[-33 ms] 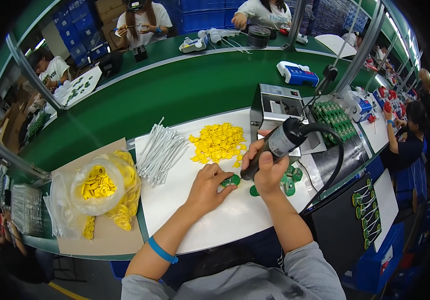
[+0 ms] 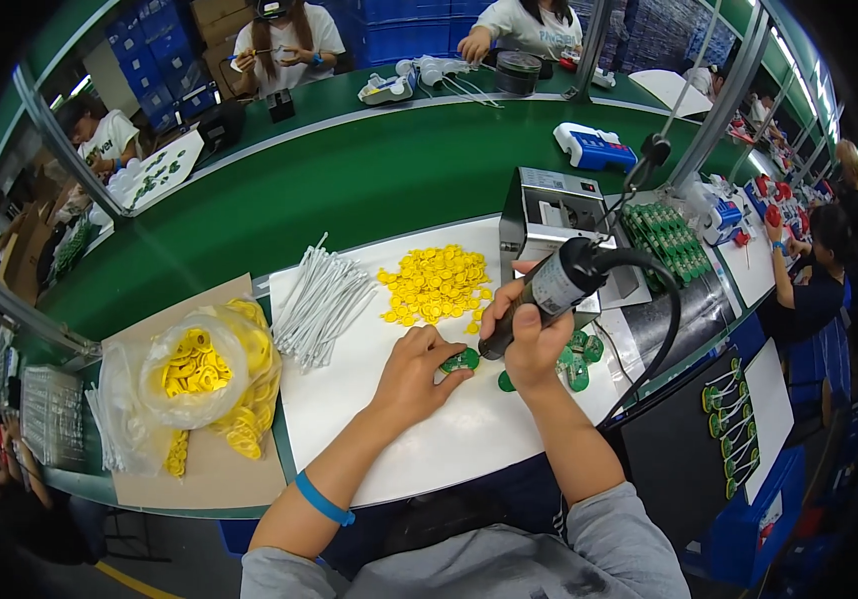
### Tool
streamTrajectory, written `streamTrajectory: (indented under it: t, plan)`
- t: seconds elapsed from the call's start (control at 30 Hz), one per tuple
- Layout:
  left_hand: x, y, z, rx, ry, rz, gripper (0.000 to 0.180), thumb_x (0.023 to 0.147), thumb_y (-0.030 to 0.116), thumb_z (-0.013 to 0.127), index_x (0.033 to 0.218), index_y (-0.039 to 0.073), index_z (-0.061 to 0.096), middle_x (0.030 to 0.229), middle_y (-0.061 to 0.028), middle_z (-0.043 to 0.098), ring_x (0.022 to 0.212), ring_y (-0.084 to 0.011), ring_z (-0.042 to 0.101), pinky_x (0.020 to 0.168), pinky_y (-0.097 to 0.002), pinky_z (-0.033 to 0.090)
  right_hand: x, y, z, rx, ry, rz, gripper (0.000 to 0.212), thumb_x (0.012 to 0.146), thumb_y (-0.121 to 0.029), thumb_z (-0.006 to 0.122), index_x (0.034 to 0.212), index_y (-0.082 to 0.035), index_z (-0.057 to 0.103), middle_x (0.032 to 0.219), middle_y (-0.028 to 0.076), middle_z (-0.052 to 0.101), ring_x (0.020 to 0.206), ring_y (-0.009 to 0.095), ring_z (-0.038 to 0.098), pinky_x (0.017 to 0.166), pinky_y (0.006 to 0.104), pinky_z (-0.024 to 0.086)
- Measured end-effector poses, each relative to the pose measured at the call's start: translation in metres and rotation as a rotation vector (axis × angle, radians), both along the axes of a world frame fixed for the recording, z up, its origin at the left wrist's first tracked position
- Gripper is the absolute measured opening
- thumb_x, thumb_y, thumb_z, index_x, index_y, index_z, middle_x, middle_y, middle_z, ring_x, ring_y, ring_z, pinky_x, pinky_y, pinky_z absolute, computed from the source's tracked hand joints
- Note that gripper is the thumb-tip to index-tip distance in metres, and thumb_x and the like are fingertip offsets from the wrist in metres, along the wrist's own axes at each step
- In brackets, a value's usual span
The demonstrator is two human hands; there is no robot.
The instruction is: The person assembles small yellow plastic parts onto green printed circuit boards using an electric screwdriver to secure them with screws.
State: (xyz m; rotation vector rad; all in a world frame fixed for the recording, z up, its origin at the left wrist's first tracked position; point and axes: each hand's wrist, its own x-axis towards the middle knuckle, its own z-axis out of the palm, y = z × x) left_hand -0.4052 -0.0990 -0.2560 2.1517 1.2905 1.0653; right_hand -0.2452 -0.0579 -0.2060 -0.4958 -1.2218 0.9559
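My left hand (image 2: 417, 373) pinches a small round green circuit board (image 2: 462, 360) between thumb and fingers, on the white work surface (image 2: 349, 429). In my right hand (image 2: 531, 337) is a black corded electric screwdriver (image 2: 556, 283), tilted with its lower end just right of the board. I cannot tell whether its tip touches the board. Several more round green boards (image 2: 577, 373) lie under and beside my right wrist, partly hidden by it. Beyond my hands sits a pile of yellow discs (image 2: 436, 285), with a bundle of white cable ties (image 2: 319, 304) to its left.
A plastic bag of yellow parts (image 2: 194, 369) rests on cardboard at left. Behind my right hand stands a metal-cased machine (image 2: 554, 215); stacked green panels (image 2: 666, 243) are beside it. The screwdriver's black cable (image 2: 676, 309) loops down at right. Other people work across the green bench (image 2: 349, 190).
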Motion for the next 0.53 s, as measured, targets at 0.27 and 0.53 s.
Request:
streamTrajectory:
  t: [0.27,0.53]
  plan:
    - [-0.01,-0.004,-0.003,0.042,-0.009,0.001,0.034,0.074,0.017,0.084,0.103,0.002,0.074,0.082,-0.0084,0.054,0.079,-0.0257,0.054,0.072,-0.0377,0.045,-0.016,0.0,-0.012,-0.047,0.016,0.013,0.047,0.093,-0.026,0.07,0.121,0.006,0.05,0.077,0.005,0.06,0.06,0.011,0.06,0.055,0.0245,0.047]
    - [-0.007,-0.012,-0.002,-0.012,0.031,0.028,0.033,0.075,0.021,0.083,0.102,0.004,0.075,0.085,-0.0083,0.055,0.084,-0.0267,0.055,0.076,-0.0387,0.045,-0.009,-0.001,-0.018,-0.1,-0.276,0.148,0.047,0.091,-0.034,0.072,0.11,0.002,0.048,0.077,0.008,0.059,0.061,0.014,0.06,0.057,0.0273,0.05]
